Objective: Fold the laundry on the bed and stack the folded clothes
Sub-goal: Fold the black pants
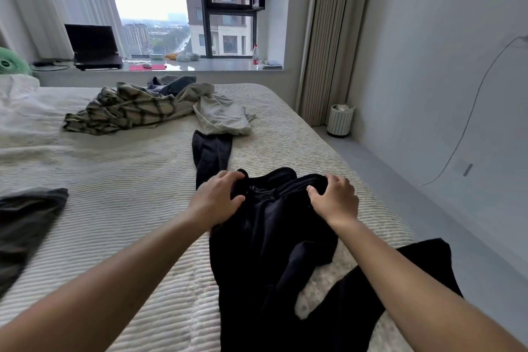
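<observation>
Left to right: grey garment [25,226] at the bed's [114,208] left edge; open ribbed cover between; left hand [218,198] and right hand [335,198], fingers curled into the far edge of the black garment [265,251] lying near the bed's right edge; plaid shirt [125,110] and beige garment [221,117] lie beyond

Ribbed bed [120,208] bears dark garment [265,237], plaid shirt [125,111].

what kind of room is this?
Most likely a bedroom in a high-rise flat: a bed with a ribbed cover strewn with clothes, a wide window looking down over a city, and a laptop on the sill. Both hands grip a black garment.
</observation>
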